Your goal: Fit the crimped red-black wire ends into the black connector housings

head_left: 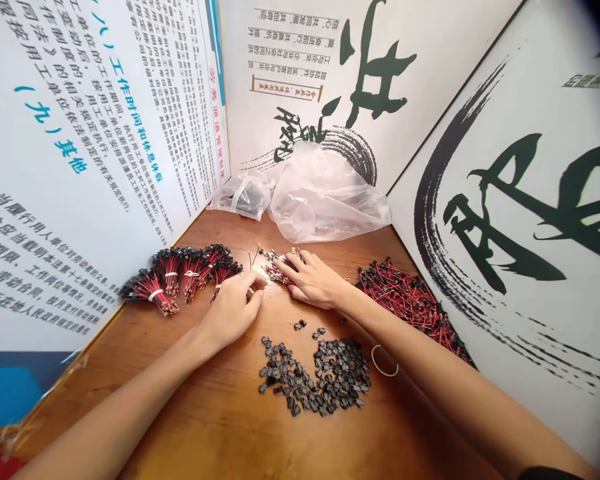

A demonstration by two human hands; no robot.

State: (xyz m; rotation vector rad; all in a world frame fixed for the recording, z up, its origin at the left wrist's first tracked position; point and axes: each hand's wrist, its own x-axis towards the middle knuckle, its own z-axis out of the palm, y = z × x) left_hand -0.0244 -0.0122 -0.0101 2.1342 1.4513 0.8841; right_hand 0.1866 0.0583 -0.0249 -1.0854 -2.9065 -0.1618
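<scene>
My left hand [236,301] is closed, thumb and fingers curled together. A thin pair of wires [253,257] rises from behind its fingertips; the held part is hidden. My right hand [314,280] reaches over a small heap of red and black wires with shiny metal ends [279,267]. Its fingers are apart and touch the heap, partly covering it. On the table in front of both hands lie many small black plastic connector housings [343,363]. A few loose housings [300,325] sit nearer to the hands.
Several banded bundles of red and black wires [157,293] lie at left. A large spread of such wires [410,300] runs along the right panel [505,200]. Clear plastic bags [325,200] stand at the back. A pale rubber band [385,361] lies by my right forearm.
</scene>
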